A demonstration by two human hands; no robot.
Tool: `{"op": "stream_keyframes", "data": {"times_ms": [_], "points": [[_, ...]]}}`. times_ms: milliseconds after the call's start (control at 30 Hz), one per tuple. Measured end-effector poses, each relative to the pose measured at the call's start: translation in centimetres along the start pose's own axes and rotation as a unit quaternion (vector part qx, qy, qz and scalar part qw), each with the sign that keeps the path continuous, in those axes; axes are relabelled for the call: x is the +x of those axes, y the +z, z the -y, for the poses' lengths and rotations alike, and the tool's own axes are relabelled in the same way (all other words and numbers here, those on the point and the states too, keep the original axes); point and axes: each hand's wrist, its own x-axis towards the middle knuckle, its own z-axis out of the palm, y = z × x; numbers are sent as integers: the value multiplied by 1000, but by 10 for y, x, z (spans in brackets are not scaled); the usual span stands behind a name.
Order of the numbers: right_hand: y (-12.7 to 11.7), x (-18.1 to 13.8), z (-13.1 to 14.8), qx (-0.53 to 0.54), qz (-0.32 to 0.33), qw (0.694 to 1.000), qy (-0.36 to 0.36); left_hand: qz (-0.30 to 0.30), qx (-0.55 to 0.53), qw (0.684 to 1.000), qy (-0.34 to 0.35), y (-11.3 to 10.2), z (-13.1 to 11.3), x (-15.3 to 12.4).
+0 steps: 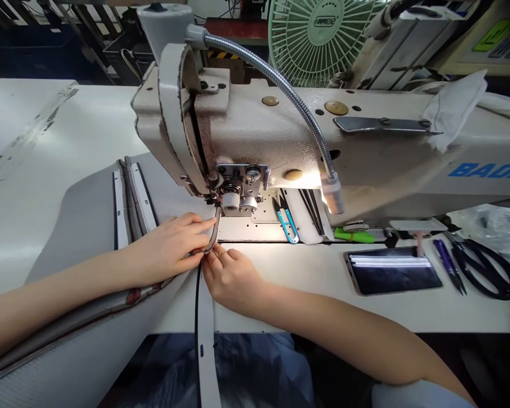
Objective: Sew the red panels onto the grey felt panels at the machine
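Observation:
Grey fabric point(85, 204) with dark piped seams lies under the head of a sewing machine point(246, 124). Pressed flat on it, my left hand point(174, 246) has its fingers stretched toward the edge beside the needle area. My right hand point(229, 277) pinches the fabric's edge just in front of the machine, where a white strip with a black border point(206, 328) hangs down over the table edge. Two similar white strips point(141, 195) lie on the fabric to the left. The needle itself is hidden behind the machine's parts.
Blue thread snips point(287, 221) lie right of the needle area. Farther right are a green-handled tool point(354, 235), a phone point(393, 272), a purple pen-like tool point(448, 263) and black scissors point(484, 266). A flexible lamp point(332, 192) hangs over the bed; a green fan point(323, 34) stands behind.

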Motion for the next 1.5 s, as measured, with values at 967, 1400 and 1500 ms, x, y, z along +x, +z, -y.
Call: {"op": "stream_keyframes", "data": {"times_ms": [967, 1400, 1500], "points": [[-3, 1, -13, 56, 85, 995, 17, 2, 8, 1000, 0, -3, 4, 12], [1, 6, -21, 79, 139, 986, 46, 1, -14, 1000, -13, -14, 3, 25], [1, 5, -19, 61, 146, 987, 41, 0, -22, 1000, -16, -15, 4, 26]]}}
